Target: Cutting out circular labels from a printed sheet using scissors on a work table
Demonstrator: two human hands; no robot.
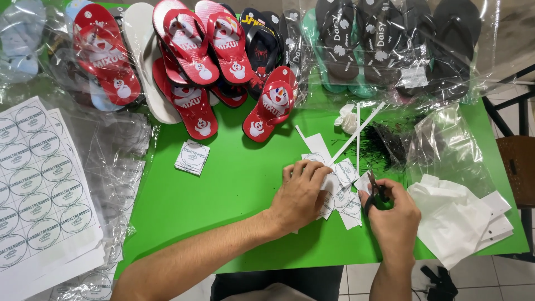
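Note:
My right hand (394, 216) grips black-handled scissors (377, 194), blades pointing up toward the cut paper pieces. My left hand (300, 192) lies flat, fingers spread, on a scatter of white square labels with round printed marks (344, 174) on the green table (234, 184). Thin white paper strips (356, 132) lie just beyond the labels.
Red cartoon flip-flops (192, 53) and bagged dark sandals (384, 39) line the far edge. Sheets of round printed labels (39, 184) and clear bags (120, 173) sit at left. A small label stack (192, 157) lies mid-table. White paper pieces (457, 220) and a plastic bag (446, 145) sit right.

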